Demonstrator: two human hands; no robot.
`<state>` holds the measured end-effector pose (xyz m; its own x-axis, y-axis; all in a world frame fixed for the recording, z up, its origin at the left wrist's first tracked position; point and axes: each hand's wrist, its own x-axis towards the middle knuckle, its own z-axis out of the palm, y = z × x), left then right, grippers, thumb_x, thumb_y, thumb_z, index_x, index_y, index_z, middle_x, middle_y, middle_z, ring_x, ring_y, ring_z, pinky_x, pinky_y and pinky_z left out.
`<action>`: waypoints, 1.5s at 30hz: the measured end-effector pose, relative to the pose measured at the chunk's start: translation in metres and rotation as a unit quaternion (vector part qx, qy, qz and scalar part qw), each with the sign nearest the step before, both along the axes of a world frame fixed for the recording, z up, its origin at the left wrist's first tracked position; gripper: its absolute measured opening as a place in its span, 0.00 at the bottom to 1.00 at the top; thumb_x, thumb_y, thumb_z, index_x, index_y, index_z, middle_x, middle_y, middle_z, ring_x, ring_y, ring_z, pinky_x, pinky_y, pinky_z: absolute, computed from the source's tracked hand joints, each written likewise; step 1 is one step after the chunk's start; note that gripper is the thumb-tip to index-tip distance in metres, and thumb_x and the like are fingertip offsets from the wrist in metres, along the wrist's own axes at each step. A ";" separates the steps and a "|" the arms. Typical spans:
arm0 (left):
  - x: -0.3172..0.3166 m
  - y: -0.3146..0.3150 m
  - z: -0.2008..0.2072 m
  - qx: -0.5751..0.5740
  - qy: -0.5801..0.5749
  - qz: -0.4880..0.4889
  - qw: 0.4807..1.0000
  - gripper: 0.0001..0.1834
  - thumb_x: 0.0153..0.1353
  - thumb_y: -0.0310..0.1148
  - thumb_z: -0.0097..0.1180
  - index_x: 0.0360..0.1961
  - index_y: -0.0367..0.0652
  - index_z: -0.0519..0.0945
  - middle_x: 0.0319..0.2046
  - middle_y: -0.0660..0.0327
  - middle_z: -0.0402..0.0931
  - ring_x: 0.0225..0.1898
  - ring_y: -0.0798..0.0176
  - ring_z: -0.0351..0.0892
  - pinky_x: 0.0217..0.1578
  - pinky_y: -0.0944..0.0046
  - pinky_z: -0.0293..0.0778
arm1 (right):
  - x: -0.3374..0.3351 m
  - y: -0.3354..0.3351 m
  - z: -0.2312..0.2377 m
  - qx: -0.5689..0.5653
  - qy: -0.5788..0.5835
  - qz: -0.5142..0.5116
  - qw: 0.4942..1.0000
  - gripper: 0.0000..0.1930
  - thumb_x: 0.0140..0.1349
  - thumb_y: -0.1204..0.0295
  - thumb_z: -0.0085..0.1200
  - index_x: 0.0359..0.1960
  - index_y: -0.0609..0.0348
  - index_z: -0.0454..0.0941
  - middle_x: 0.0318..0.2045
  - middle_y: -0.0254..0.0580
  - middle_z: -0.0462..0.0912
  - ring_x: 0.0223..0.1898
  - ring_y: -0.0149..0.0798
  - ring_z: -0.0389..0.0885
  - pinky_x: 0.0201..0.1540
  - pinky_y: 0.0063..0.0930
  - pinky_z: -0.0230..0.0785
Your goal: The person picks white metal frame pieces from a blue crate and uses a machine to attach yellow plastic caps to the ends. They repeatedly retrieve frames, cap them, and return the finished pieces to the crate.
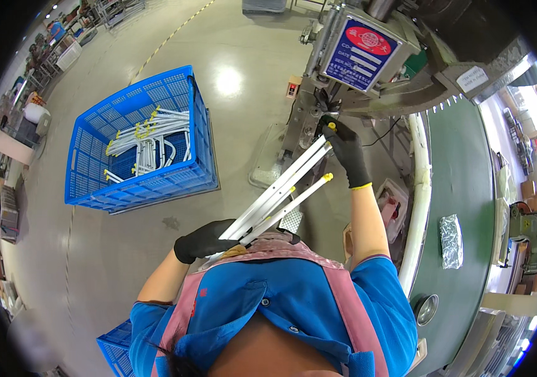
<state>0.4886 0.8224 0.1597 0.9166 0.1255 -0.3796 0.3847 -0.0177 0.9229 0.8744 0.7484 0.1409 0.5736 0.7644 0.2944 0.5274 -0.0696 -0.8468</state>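
White metal tubes (pixel 278 192) with yellow end caps slant across the front of my body, joined in what looks like a folding frame. My left hand (pixel 204 241), in a black glove, is closed around their lower end by my waist. At the upper end, my right hand (pixel 345 149), also black-gloved, has its fingers wrapped round a capped tube, right at the tooling of a press machine (pixel 372 53). One tube stands apart from the others, its capped end free. The right fingertips are partly hidden against the machine.
A large blue plastic crate (pixel 142 191) at the left holds several similar white tube frames. On the right runs a green work surface (pixel 460 207) bearing a clear plastic packet (pixel 451 242) and a metal bowl (pixel 427 309). Another blue crate (pixel 115 349) is at the lower left.
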 end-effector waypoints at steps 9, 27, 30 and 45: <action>-0.007 0.008 0.018 -0.046 0.036 0.054 0.997 0.24 0.61 0.40 0.54 0.53 0.34 0.73 0.42 0.55 0.78 0.42 0.65 0.75 0.48 0.65 0.68 | 0.005 0.018 -0.010 0.024 -0.097 0.008 0.995 0.13 0.60 0.68 0.55 0.40 0.66 0.80 0.34 0.38 0.83 0.35 0.29 0.78 0.42 0.22 0.69; -0.004 -0.001 -0.003 0.003 0.056 0.053 0.997 0.14 0.61 0.35 0.53 0.43 0.36 0.77 0.31 0.62 0.78 0.33 0.71 0.73 0.38 0.66 0.70 | -0.020 0.019 -0.012 0.061 0.115 -0.047 0.990 0.14 0.57 0.70 0.58 0.44 0.62 0.80 0.37 0.34 0.83 0.36 0.25 0.77 0.42 0.19 0.69; -0.004 -0.005 0.002 -0.017 0.039 0.057 0.997 0.13 0.62 0.34 0.52 0.44 0.36 0.77 0.30 0.61 0.78 0.33 0.71 0.73 0.38 0.66 0.71 | -0.016 0.018 -0.008 0.039 0.071 -0.044 0.996 0.13 0.57 0.72 0.58 0.43 0.65 0.80 0.35 0.34 0.83 0.36 0.25 0.77 0.41 0.19 0.69; 0.000 -0.015 -0.005 -0.037 0.031 0.084 0.995 0.11 0.62 0.32 0.52 0.42 0.37 0.77 0.29 0.65 0.76 0.31 0.72 0.69 0.35 0.67 0.69 | 0.003 0.045 -0.009 -0.016 -0.043 0.013 0.999 0.14 0.57 0.72 0.57 0.45 0.63 0.77 0.32 0.38 0.82 0.32 0.27 0.77 0.38 0.22 0.69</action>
<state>0.4888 0.8072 0.1549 0.8594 0.2454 -0.4485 0.4326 0.1183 0.8938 0.8777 0.7936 0.1316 0.5277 0.7884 0.3162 0.5999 -0.0823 -0.7959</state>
